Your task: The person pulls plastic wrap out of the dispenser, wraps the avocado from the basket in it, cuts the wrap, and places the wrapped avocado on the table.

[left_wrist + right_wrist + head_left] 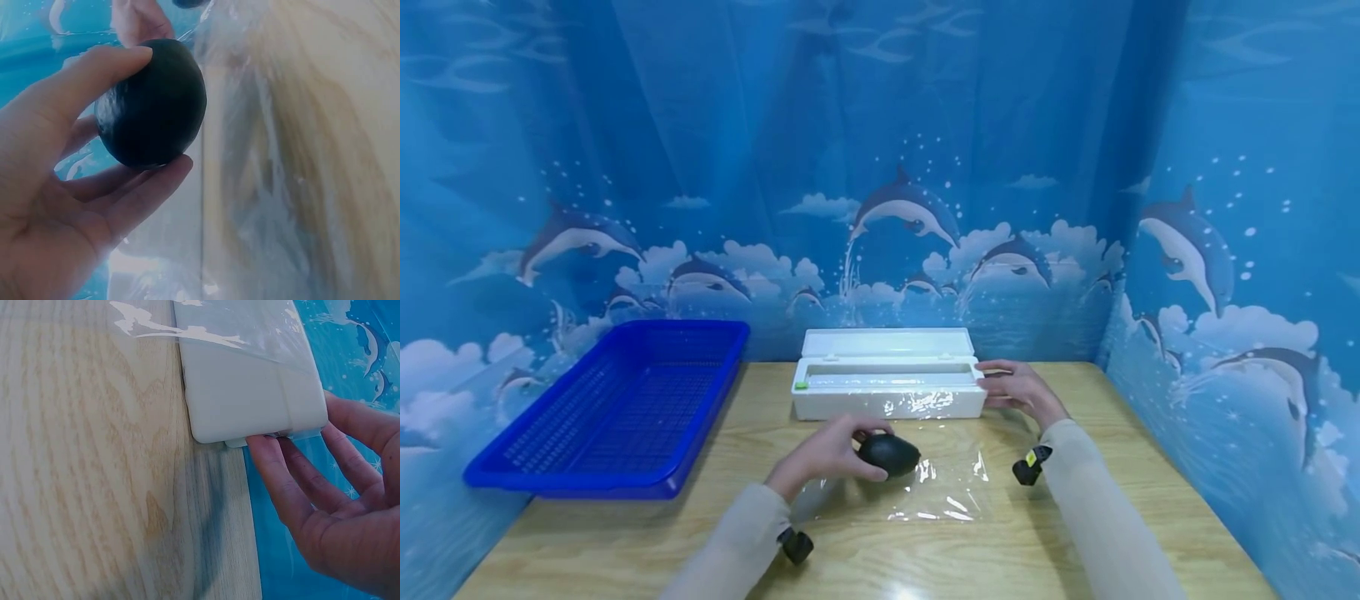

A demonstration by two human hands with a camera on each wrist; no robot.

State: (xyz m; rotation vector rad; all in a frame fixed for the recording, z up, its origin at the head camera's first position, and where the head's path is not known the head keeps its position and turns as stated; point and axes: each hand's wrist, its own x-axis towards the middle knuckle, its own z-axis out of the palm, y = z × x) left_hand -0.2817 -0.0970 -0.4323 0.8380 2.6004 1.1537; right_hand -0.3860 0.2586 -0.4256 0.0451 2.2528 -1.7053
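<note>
A dark avocado (889,455) is gripped by my left hand (835,450), low over a sheet of clear cling film (951,483) on the table. In the left wrist view the thumb lies on top of the avocado (153,106) and the fingers are underneath. My right hand (1018,390) holds the right end of a white cling film dispenser box (887,406), whose lid (887,342) is raised. Film runs from the box toward me across the tabletop. In the right wrist view, fingertips touch the end of the box (244,394).
A blue plastic basket (673,446) stands at the left of the wooden table (1000,558). Behind and beside the table hangs a blue dolphin-print curtain (760,167). A small green piece (801,386) sits at the left end of the dispenser.
</note>
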